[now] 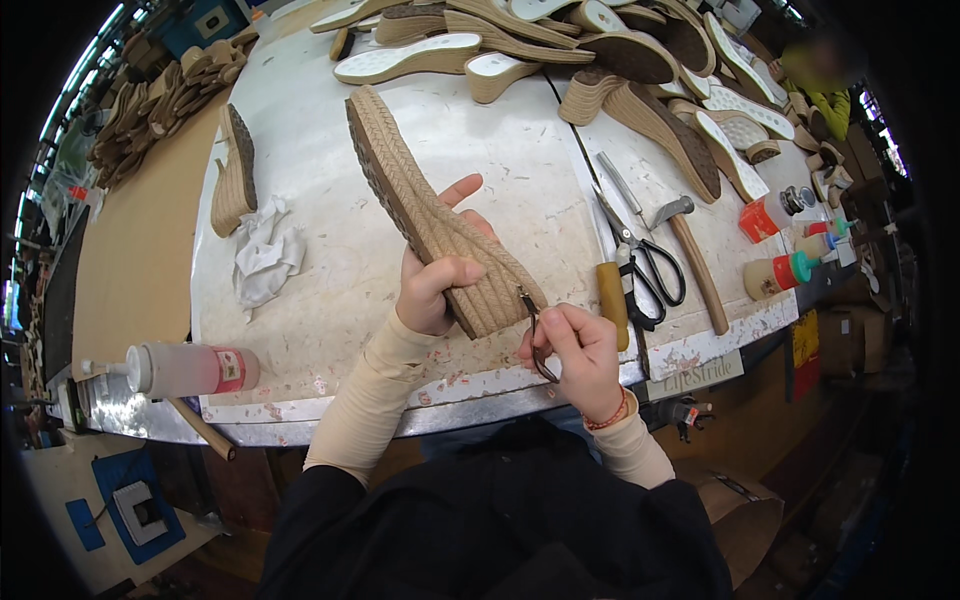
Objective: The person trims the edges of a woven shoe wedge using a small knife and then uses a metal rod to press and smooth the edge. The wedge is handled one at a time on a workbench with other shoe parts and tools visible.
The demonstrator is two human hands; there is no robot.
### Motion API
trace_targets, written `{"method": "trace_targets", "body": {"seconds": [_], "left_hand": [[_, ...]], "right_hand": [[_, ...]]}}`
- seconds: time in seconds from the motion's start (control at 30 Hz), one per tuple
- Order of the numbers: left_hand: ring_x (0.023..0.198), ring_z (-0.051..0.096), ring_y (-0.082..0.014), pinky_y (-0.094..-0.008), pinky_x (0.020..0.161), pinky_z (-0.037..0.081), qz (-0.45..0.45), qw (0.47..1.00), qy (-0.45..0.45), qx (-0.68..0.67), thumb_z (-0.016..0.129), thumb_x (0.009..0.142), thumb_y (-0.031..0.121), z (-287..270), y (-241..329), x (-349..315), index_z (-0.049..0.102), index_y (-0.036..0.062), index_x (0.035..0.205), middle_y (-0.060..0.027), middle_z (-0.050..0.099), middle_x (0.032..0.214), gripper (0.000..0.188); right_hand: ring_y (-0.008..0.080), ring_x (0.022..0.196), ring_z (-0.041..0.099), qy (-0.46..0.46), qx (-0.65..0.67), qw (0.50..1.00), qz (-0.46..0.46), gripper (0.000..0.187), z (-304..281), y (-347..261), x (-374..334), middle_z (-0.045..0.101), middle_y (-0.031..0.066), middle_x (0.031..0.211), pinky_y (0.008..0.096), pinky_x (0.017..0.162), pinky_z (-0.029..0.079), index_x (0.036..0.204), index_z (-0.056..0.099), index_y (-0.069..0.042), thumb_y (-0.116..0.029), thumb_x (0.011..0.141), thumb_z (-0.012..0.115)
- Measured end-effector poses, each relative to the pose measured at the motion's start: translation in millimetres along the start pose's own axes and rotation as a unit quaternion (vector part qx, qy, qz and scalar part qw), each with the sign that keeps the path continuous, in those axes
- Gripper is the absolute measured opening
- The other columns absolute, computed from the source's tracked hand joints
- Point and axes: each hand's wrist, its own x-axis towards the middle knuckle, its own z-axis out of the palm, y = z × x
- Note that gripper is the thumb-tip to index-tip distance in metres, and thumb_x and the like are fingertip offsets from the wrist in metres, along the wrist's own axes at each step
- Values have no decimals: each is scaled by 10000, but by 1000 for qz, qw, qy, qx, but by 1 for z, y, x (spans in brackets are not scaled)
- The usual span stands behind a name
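My left hand (440, 285) grips a wedge shoe sole (435, 215) wrapped in tan braided rope, its thumb pressed on the side and its fingers behind. The sole is tilted over the table, with the thin toe end up and to the left and the thick heel toward me. In my right hand (583, 358) is a small dark tool (540, 366) with a curved, looped handle; its metal tip touches the rope at the heel's right edge. The exact kind of tool cannot be made out.
A heap of similar soles (620, 60) covers the table's far side. Scissors (655, 275), a hammer (695, 255) and a yellow handle (612, 300) lie on the right. Leftward are a plastic bottle (200, 368), a crumpled cloth (268, 250) and one sole (235, 175). A person (830, 95) is far right.
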Motion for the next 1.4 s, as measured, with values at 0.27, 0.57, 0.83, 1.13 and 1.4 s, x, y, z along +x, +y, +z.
{"method": "trace_targets", "body": {"seconds": [0.27,0.57,0.83,1.13,1.4], "left_hand": [[841,598,-215,-382,889,503,11,999,23,-48,592,599,106,-1,-2,2,263,-27,1439,-86,569,895,912],[859,616,-228,-354,838,532,24,999,29,9,567,600,79,-1,0,1,257,-45,1437,-91,577,901,902],[825,588,-186,-304,797,490,27,999,24,4,571,585,54,2,1,0,287,-68,1419,-79,581,870,890],[843,598,-202,-335,837,503,33,999,-9,-29,588,596,91,0,-2,2,267,-54,1434,-86,579,883,909],[853,605,-226,-369,842,526,27,999,28,-27,573,607,87,-5,1,1,260,-43,1436,-90,575,896,895]], "right_hand": [[177,592,583,-148,622,748,180,379,8,13,5,631,133,747,287,528,476,846,539,-17,-272,1049,347],[112,681,641,32,52,998,27,340,13,-3,-3,694,120,813,248,650,528,866,602,44,-226,1020,464],[88,611,593,41,-15,999,7,342,12,-6,-2,667,98,745,228,563,477,826,602,41,-212,1016,471],[113,567,548,-86,418,897,117,372,8,11,1,621,106,722,237,461,407,830,534,-30,-295,1043,383],[175,651,628,-52,278,957,61,383,13,5,3,661,145,809,280,580,511,863,541,7,-280,1045,366]]}}
